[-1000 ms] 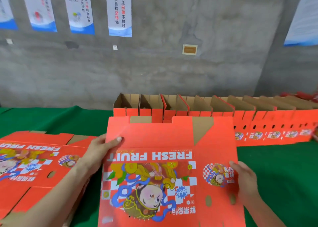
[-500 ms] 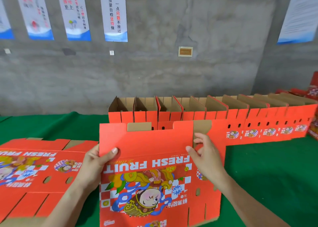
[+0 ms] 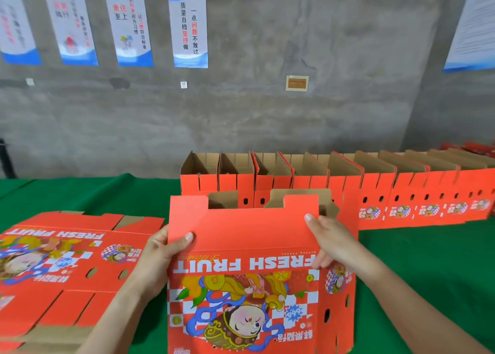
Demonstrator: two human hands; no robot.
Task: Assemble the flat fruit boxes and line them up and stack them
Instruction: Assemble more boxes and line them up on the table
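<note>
A red fruit box (image 3: 243, 246) printed "FRESH FRUIT" upside down stands upright in front of me, partly opened into a sleeve, its brown inside showing at the top. My left hand (image 3: 158, 257) grips its left edge, thumb on the front panel. My right hand (image 3: 332, 241) holds the top right corner, fingers on the front and side panels. A pile of flat red boxes (image 3: 67, 260) lies on the left of the green table (image 3: 428, 273). A row of assembled open boxes (image 3: 348, 187) runs along the back towards the right.
A grey concrete wall with several posters (image 3: 188, 26) rises behind the table. More red cartons (image 3: 479, 148) show at the far right. Green cloth lies bare to the right of the held box.
The flat box has been raised and opened into a sleeve. My right hand went from the lower right edge up to the top right corner, and the side panel now faces right.
</note>
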